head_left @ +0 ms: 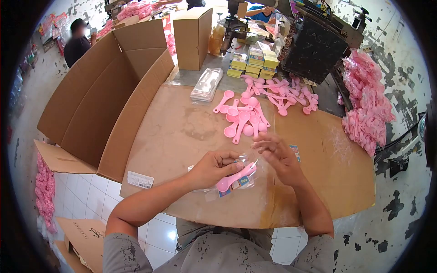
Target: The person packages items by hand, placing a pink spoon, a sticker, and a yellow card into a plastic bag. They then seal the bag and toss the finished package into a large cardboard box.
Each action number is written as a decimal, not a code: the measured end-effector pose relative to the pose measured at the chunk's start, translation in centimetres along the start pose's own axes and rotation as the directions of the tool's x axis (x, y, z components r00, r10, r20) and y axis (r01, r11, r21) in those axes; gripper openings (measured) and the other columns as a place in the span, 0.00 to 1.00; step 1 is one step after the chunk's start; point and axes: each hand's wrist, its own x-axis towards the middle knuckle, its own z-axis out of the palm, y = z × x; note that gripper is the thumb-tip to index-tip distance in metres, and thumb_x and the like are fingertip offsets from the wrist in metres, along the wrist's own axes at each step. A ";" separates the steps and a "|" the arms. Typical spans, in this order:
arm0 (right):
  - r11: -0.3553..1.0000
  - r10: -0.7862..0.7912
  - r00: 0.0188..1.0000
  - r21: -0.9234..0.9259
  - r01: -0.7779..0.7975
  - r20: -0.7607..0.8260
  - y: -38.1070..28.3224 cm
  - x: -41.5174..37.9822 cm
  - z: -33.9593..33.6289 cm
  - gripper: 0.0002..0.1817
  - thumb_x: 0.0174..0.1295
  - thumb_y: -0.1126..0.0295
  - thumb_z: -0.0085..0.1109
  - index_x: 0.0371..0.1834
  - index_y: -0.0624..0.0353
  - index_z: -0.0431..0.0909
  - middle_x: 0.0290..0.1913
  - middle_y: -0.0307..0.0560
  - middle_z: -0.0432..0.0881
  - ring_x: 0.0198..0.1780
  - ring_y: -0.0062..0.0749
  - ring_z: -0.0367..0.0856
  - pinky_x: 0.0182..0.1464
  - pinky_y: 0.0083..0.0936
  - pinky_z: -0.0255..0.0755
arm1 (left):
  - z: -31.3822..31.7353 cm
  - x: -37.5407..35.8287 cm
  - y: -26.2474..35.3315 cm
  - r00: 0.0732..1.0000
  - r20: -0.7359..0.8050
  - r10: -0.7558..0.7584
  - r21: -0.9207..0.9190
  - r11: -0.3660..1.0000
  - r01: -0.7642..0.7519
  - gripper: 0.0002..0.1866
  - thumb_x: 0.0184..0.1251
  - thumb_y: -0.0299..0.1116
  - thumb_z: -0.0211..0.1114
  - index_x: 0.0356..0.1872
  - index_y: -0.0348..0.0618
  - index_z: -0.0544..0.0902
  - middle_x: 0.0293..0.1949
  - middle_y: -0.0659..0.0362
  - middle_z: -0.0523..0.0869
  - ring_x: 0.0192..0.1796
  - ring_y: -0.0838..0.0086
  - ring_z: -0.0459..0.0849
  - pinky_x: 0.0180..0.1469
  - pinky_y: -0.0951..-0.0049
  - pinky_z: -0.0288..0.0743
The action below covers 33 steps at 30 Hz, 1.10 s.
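Note:
On the cardboard-covered table, my left hand [211, 169] holds a clear plastic bag and a pink spoon [231, 180] between thumb and fingers. A small printed card [243, 182] shows under the spoon. My right hand [281, 159] is raised just right of the spoon, its fingers apart and slightly bent, with nothing seen in it. Beyond the hands lies a loose pile of pink spoons [243, 119]. Another group of pink spoons [283, 96] is farther back on the right. Part of another printed card [295, 152] shows beside my right hand.
A large open carton [111, 98] stands left of the table. Behind the spoons are clear bags [206, 85], card stacks [255, 59], an upright box [192, 41] and a black machine [313, 49]. Bagged pink items [367, 100] hang at right. Other people are at the back.

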 end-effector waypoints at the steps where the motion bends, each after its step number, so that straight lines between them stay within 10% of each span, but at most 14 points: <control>1: 0.998 -0.041 0.999 -0.046 0.040 -0.012 -0.5 0.1 0.5 0.09 0.74 0.72 0.65 0.53 0.59 0.87 0.58 0.45 0.84 0.64 0.34 0.80 0.65 0.37 0.73 | -0.1 0.0 -0.1 1.000 0.030 0.009 0.007 1.000 -0.010 0.18 0.83 0.31 0.64 0.67 0.35 0.80 0.47 0.56 0.93 0.44 0.81 0.89 0.45 0.76 0.84; 4: 0.900 -0.092 0.972 -0.400 0.175 0.218 -2.5 0.4 0.7 0.06 0.69 0.73 0.70 0.47 0.55 0.89 0.58 0.43 0.84 0.63 0.34 0.81 0.64 0.35 0.75 | -0.1 -0.3 0.0 0.994 0.095 0.052 -0.017 0.999 -0.051 0.19 0.82 0.32 0.65 0.68 0.36 0.78 0.54 0.55 0.91 0.53 0.79 0.88 0.55 0.73 0.83; 7: 0.926 -0.184 0.935 -0.264 0.268 0.304 -5.7 1.2 0.7 0.10 0.62 0.74 0.74 0.46 0.54 0.89 0.58 0.44 0.84 0.62 0.38 0.82 0.60 0.34 0.76 | 0.7 -0.6 0.4 0.980 0.054 0.193 0.063 0.979 -0.196 0.22 0.80 0.32 0.67 0.70 0.37 0.76 0.61 0.53 0.87 0.63 0.74 0.84 0.65 0.68 0.78; 10: 0.471 -0.298 0.885 -0.751 0.463 0.358 -10.7 1.5 1.4 0.12 0.58 0.76 0.74 0.45 0.56 0.89 0.51 0.45 0.85 0.56 0.41 0.84 0.53 0.34 0.77 | 1.3 -1.0 1.6 0.907 0.055 0.417 0.432 0.809 -0.398 0.26 0.76 0.31 0.68 0.72 0.38 0.75 0.68 0.51 0.82 0.70 0.66 0.81 0.71 0.63 0.75; 21: 0.673 -0.163 0.979 -0.712 0.199 0.119 -9.5 0.5 2.5 0.07 0.65 0.75 0.71 0.45 0.62 0.87 0.36 0.48 0.84 0.32 0.38 0.85 0.33 0.34 0.78 | 2.6 -1.8 2.6 0.857 0.051 0.512 0.533 0.712 -0.457 0.24 0.74 0.27 0.70 0.69 0.38 0.79 0.62 0.48 0.88 0.62 0.63 0.89 0.64 0.64 0.81; 33: 0.710 -0.235 0.971 -0.672 0.209 0.054 -8.1 1.0 2.9 0.07 0.66 0.76 0.71 0.45 0.63 0.86 0.37 0.48 0.85 0.33 0.36 0.85 0.34 0.30 0.79 | 2.8 -1.6 2.8 0.951 -0.022 0.309 0.035 0.951 -0.309 0.16 0.83 0.23 0.57 0.65 0.30 0.81 0.57 0.51 0.90 0.62 0.65 0.89 0.67 0.68 0.82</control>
